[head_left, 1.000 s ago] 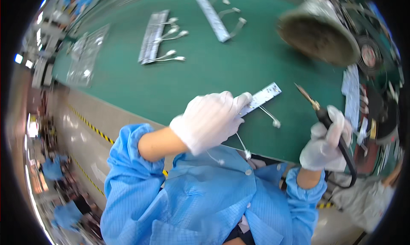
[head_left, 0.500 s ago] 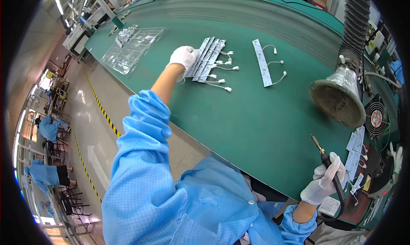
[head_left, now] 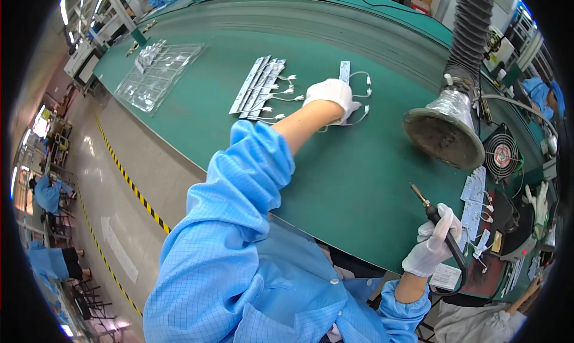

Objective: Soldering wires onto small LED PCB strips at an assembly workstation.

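Note:
My gloved left hand [head_left: 330, 97] is closed over a narrow pale circuit board [head_left: 345, 72] with white wire leads. The hand hides the board's middle and most of its own fingers. To the left, a stack of similar circuit boards [head_left: 256, 87] lies on the green bench, white connectors trailing from its right side. In my gloved right hand [head_left: 431, 241] is a soldering iron [head_left: 431, 211], gripped by its black handle, its tip pointing up and left above the bench.
A funnel-shaped fume hood [head_left: 445, 131] on a ribbed hose hangs at the right, near a small fan [head_left: 501, 153]. More circuit boards [head_left: 472, 205] lie beside my right hand. A clear plastic tray [head_left: 161, 74] rests at the far left of the green bench [head_left: 335, 181].
My left hand has left the stack and moved right onto the single board, which is turned a little. The right hand still holds the soldering iron. The view has shifted somewhat.

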